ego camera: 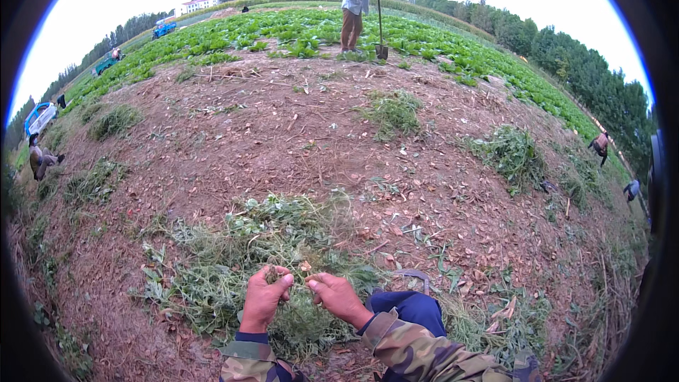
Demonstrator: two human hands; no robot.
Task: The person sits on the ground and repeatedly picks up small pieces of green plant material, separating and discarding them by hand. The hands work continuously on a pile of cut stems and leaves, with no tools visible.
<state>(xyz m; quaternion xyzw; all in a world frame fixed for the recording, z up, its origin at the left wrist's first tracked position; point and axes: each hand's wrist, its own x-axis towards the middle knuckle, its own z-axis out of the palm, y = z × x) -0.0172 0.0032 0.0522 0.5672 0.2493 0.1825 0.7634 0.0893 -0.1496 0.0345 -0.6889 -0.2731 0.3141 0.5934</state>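
Observation:
My left hand [263, 297] is closed around a small clump of dry, brownish plant matter [273, 275], pinched between thumb and fingers. Close to its right, my right hand [334, 297] pinches a thin plant stem [312, 277] between thumb and forefinger. Both hands are above a heap of pulled green weeds [207, 286] on the soil. By my knee, a curved sickle blade [415, 274] lies on the ground, partly hidden by my dark blue trouser leg [411, 307].
A person in a straw hat [358, 10] stands ahead beside a shovel [381, 37]. Another person [41, 158] sits at far left near a vehicle [40, 118]. More weed piles [512, 156] and dry leaves dot the soil, with leafy green crops [297, 26] beyond. Two people bend at far right.

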